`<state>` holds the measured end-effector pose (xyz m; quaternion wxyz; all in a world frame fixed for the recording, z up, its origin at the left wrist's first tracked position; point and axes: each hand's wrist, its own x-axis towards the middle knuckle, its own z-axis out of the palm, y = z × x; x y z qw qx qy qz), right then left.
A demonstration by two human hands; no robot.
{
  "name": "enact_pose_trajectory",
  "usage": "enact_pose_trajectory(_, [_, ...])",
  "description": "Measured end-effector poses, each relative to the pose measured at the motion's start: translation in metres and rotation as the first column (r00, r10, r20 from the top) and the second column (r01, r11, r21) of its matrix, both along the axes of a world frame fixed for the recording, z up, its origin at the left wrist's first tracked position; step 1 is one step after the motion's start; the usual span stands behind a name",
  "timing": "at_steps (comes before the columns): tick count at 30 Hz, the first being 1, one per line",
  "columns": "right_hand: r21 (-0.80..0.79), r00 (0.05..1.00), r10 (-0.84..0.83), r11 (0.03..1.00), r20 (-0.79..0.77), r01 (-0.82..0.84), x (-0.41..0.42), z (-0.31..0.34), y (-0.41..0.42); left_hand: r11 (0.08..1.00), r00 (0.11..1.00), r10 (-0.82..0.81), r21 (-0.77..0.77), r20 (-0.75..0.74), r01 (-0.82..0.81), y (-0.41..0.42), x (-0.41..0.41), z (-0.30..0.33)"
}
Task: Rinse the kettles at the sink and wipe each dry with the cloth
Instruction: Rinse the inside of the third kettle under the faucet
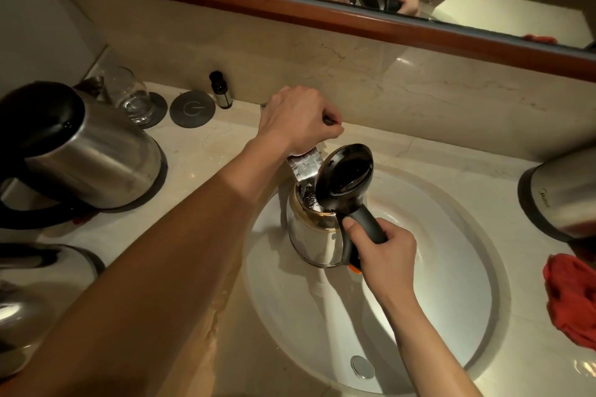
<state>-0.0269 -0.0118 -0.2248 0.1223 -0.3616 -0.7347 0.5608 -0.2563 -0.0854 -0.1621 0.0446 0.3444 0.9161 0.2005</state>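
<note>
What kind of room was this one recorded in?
Most likely a hotel bathroom vanity: an oval sink set in a marble counter, a wood-framed mirror along the wall behind it, and a glass on a coaster beside a small bottle.

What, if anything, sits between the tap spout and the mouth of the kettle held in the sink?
Nothing visible does. The kettle, gripped at its handle by the right hand, has its lid flipped up, and the tap spout reaches right over the open mouth. The left hand is on the tap behind.
</note>
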Motion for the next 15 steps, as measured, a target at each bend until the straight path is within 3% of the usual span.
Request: enact_pose_trajectory(15, [-0.047, 0.999, -0.03, 0.998, -0.011, 0.029, -0.0002, 0.0009, -0.0005, 1.0, 1.0, 0.004, -0.004, 0.001, -0.004, 0.0004, -0.0002, 0.0003])
